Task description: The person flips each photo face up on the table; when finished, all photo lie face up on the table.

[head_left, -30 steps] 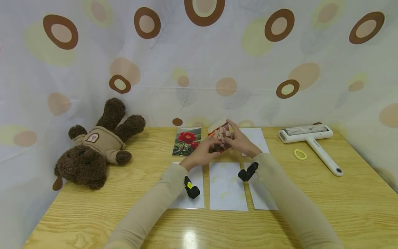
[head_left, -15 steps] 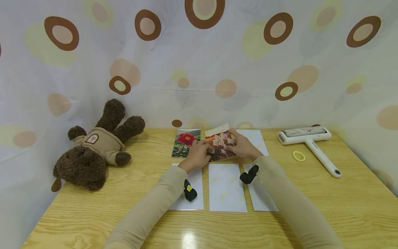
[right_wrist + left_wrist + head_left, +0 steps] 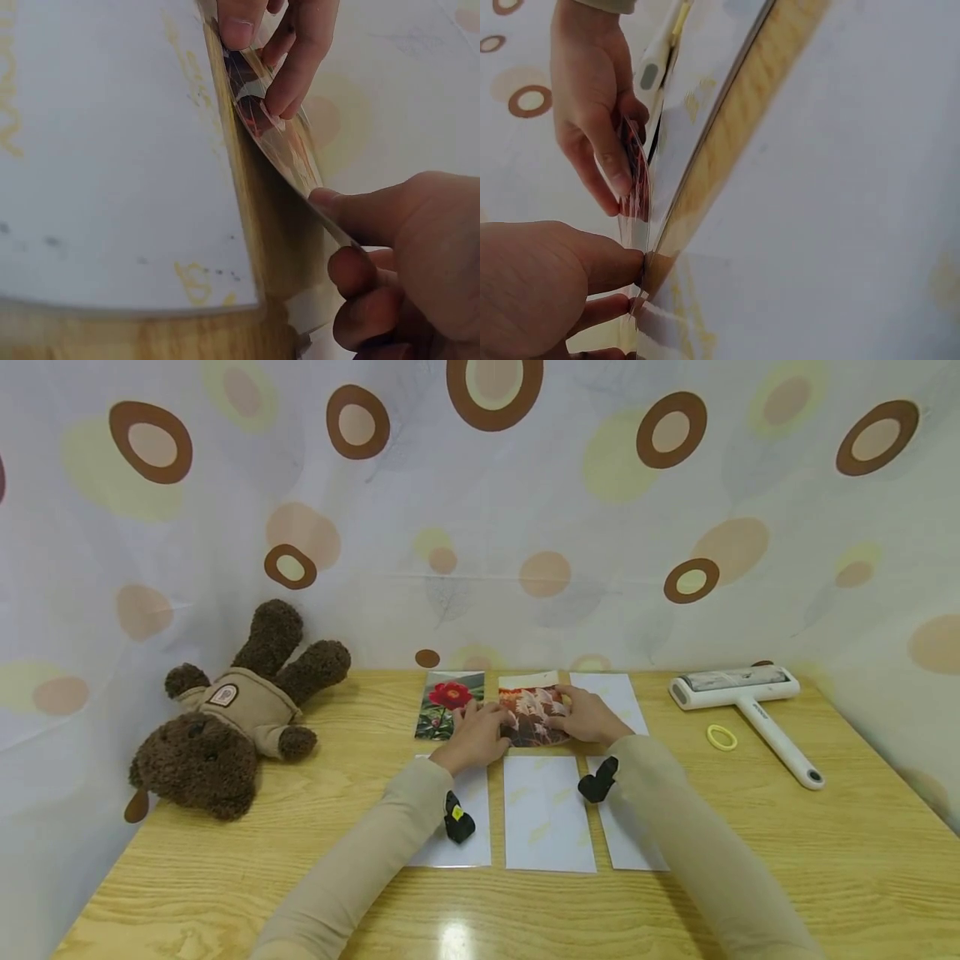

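A picture card of pale plumes on dark red (image 3: pixel 538 717) lies between both hands, its near edge bowed up off the table in the right wrist view. On its left, my left hand (image 3: pixel 472 737) pinches the near left corner with thumb and index finger, other fingers spread over the red flower card (image 3: pixel 450 695). My right hand (image 3: pixel 592 718) grips the card's right edge; in the right wrist view its thumb lies on top of the card (image 3: pixel 289 154) and curled fingers underneath. A pale strip shows along the card's far edge.
Three white sheets lie in a near row, one at the middle (image 3: pixel 549 814); another white sheet (image 3: pixel 611 689) sits behind my right hand. A brown plush bear (image 3: pixel 217 735) lies left. On the right are a white roller tool (image 3: pixel 772 727) and a yellow ring (image 3: pixel 722 737).
The plume card has come down from a raised, tilted hold and turned straight, beside the flower card. My left hand has shifted slightly left, its fingers spreading over the flower card.
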A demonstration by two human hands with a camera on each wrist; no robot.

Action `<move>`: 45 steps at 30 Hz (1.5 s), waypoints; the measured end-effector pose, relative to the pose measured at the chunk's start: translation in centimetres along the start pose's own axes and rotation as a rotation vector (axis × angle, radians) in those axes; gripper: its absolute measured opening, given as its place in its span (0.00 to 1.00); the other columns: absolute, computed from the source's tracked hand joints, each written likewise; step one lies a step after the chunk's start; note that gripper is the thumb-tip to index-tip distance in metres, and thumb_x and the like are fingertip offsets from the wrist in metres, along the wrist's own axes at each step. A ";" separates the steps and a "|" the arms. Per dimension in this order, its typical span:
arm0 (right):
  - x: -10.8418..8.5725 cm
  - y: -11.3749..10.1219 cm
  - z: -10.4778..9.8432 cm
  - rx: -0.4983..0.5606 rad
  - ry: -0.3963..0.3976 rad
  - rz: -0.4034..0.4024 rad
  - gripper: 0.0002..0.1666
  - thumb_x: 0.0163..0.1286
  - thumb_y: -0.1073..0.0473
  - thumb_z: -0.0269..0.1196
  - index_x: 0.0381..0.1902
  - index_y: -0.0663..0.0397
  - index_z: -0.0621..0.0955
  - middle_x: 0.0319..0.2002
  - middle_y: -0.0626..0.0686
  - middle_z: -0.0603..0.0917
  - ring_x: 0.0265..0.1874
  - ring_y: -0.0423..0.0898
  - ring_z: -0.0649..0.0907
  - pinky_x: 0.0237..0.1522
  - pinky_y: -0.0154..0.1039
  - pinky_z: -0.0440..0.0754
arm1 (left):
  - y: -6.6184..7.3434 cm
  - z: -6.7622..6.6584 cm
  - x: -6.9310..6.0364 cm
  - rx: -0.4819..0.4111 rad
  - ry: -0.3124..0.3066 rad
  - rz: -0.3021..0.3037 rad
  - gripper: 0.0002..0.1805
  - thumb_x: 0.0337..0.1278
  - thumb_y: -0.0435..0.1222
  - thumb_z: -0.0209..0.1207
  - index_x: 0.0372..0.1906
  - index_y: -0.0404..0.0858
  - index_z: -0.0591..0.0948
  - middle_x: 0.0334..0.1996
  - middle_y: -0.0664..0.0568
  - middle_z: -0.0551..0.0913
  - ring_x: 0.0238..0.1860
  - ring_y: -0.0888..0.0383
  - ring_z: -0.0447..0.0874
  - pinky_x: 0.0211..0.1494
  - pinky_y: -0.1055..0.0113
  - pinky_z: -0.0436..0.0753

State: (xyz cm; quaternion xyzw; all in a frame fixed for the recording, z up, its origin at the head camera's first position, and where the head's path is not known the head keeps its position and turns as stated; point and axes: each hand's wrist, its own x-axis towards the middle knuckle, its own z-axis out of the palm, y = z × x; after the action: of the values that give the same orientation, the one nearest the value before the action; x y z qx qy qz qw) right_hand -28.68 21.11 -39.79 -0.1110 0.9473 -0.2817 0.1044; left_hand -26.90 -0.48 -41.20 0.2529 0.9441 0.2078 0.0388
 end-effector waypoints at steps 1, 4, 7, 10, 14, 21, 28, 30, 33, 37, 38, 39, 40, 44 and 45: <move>0.1 -0.1 0.0 -0.014 0.005 0.002 0.42 0.69 0.52 0.60 0.72 0.66 0.58 0.15 0.47 0.66 0.14 0.42 0.63 0.23 0.38 0.64 | 0.0 0.0 0.0 0.002 -0.006 -0.005 0.15 0.64 0.37 0.57 0.55 0.45 0.81 0.66 0.48 0.71 0.56 0.45 0.63 0.56 0.48 0.59; 0.4 -0.4 0.1 -0.051 0.016 0.010 0.40 0.69 0.52 0.60 0.71 0.66 0.61 0.12 0.46 0.64 0.11 0.40 0.62 0.19 0.36 0.62 | -0.2 0.1 0.1 0.006 -0.020 -0.018 0.17 0.66 0.38 0.55 0.58 0.45 0.79 0.69 0.49 0.68 0.61 0.42 0.62 0.59 0.46 0.58; 0.8 -0.4 0.1 -0.079 0.018 0.039 0.39 0.70 0.51 0.60 0.71 0.64 0.62 0.12 0.45 0.65 0.10 0.40 0.63 0.17 0.35 0.62 | -0.4 0.1 0.3 0.009 -0.023 -0.018 0.19 0.67 0.39 0.55 0.61 0.45 0.77 0.70 0.49 0.66 0.63 0.41 0.61 0.60 0.44 0.58; 0.9 -0.6 0.1 -0.101 0.032 0.072 0.38 0.69 0.48 0.61 0.70 0.61 0.65 0.14 0.47 0.70 0.12 0.40 0.66 0.17 0.35 0.63 | -0.5 0.1 0.4 0.015 -0.024 -0.019 0.20 0.67 0.40 0.54 0.63 0.45 0.76 0.71 0.49 0.65 0.64 0.41 0.60 0.59 0.46 0.58; 0.9 -0.5 0.1 -0.121 0.054 0.105 0.35 0.68 0.45 0.61 0.66 0.57 0.70 0.21 0.51 0.78 0.16 0.43 0.72 0.18 0.36 0.66 | -0.6 0.0 0.4 0.014 -0.028 -0.021 0.20 0.67 0.40 0.54 0.63 0.45 0.76 0.71 0.50 0.65 0.63 0.43 0.60 0.57 0.47 0.58; 0.6 0.7 0.2 -0.088 0.078 0.134 0.36 0.71 0.43 0.56 0.67 0.62 0.65 0.18 0.51 0.77 0.13 0.42 0.72 0.19 0.36 0.68 | -0.3 -0.2 0.4 0.021 -0.022 -0.006 0.22 0.66 0.38 0.54 0.64 0.45 0.75 0.72 0.49 0.63 0.65 0.43 0.60 0.56 0.47 0.58; -0.5 2.1 -0.8 -0.076 0.163 0.129 0.29 0.72 0.52 0.53 0.63 0.66 0.68 0.35 0.61 0.83 0.28 0.51 0.81 0.30 0.45 0.78 | 0.7 -0.5 0.5 0.004 -0.041 0.054 0.25 0.67 0.38 0.52 0.68 0.42 0.70 0.74 0.47 0.59 0.71 0.43 0.56 0.63 0.44 0.57; -0.8 2.4 -1.0 -0.102 0.198 0.126 0.29 0.71 0.53 0.54 0.61 0.68 0.69 0.42 0.65 0.82 0.37 0.57 0.82 0.40 0.50 0.79 | 1.3 -0.6 0.8 -0.006 -0.047 0.074 0.25 0.67 0.38 0.52 0.68 0.41 0.70 0.73 0.46 0.60 0.73 0.43 0.55 0.64 0.43 0.57; -1.2 2.9 -1.4 -0.119 0.219 0.163 0.31 0.70 0.52 0.55 0.60 0.71 0.68 0.51 0.73 0.75 0.51 0.64 0.75 0.51 0.57 0.75 | 2.6 -0.6 1.6 -0.003 -0.058 0.108 0.24 0.67 0.38 0.52 0.67 0.40 0.71 0.71 0.46 0.64 0.73 0.47 0.58 0.68 0.42 0.58; -1.4 3.3 -1.5 -0.108 0.229 0.291 0.38 0.69 0.47 0.56 0.61 0.75 0.62 0.57 0.78 0.60 0.58 0.69 0.62 0.56 0.62 0.70 | 5.0 -0.1 3.0 0.027 -0.085 0.146 0.23 0.67 0.40 0.55 0.65 0.41 0.73 0.70 0.48 0.66 0.71 0.51 0.62 0.70 0.41 0.59; -1.5 3.4 -1.5 -0.110 0.233 0.326 0.40 0.69 0.45 0.56 0.61 0.76 0.60 0.57 0.79 0.58 0.59 0.70 0.60 0.57 0.63 0.69 | 5.6 0.0 3.3 0.039 -0.097 0.153 0.23 0.67 0.41 0.55 0.64 0.42 0.73 0.70 0.49 0.66 0.71 0.52 0.62 0.70 0.41 0.59; -1.5 3.5 -1.4 -0.113 0.240 0.358 0.42 0.69 0.44 0.56 0.61 0.77 0.59 0.57 0.79 0.57 0.59 0.71 0.59 0.58 0.64 0.67 | 6.3 0.2 3.6 0.051 -0.113 0.155 0.23 0.66 0.41 0.55 0.64 0.43 0.73 0.71 0.50 0.65 0.72 0.52 0.62 0.70 0.41 0.59; -1.5 3.5 -1.3 -0.124 0.250 0.385 0.44 0.68 0.43 0.56 0.61 0.78 0.59 0.56 0.80 0.57 0.59 0.71 0.59 0.59 0.64 0.66 | 6.9 0.4 3.9 0.056 -0.137 0.154 0.23 0.66 0.42 0.56 0.64 0.43 0.74 0.72 0.50 0.64 0.72 0.53 0.60 0.71 0.41 0.58; -1.6 3.8 -1.3 -0.165 0.279 0.464 0.47 0.66 0.39 0.57 0.58 0.81 0.59 0.55 0.81 0.58 0.58 0.72 0.61 0.60 0.65 0.64 | 8.9 1.5 4.8 0.107 -0.230 0.164 0.22 0.67 0.44 0.54 0.64 0.44 0.75 0.72 0.52 0.64 0.72 0.56 0.61 0.71 0.45 0.60; -1.7 3.9 -1.3 -0.174 0.280 0.482 0.48 0.66 0.39 0.57 0.57 0.81 0.60 0.55 0.81 0.59 0.59 0.72 0.61 0.60 0.65 0.64 | 9.3 1.8 4.9 0.122 -0.253 0.167 0.21 0.67 0.44 0.54 0.62 0.43 0.76 0.71 0.52 0.65 0.71 0.56 0.62 0.71 0.45 0.61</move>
State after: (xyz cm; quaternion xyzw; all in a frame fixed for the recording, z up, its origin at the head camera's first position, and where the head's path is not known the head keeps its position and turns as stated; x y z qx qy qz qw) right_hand -28.01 25.37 -40.68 0.1487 0.9721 -0.1792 0.0266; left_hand -26.57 9.90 -38.83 0.3567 0.9182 0.1191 0.1243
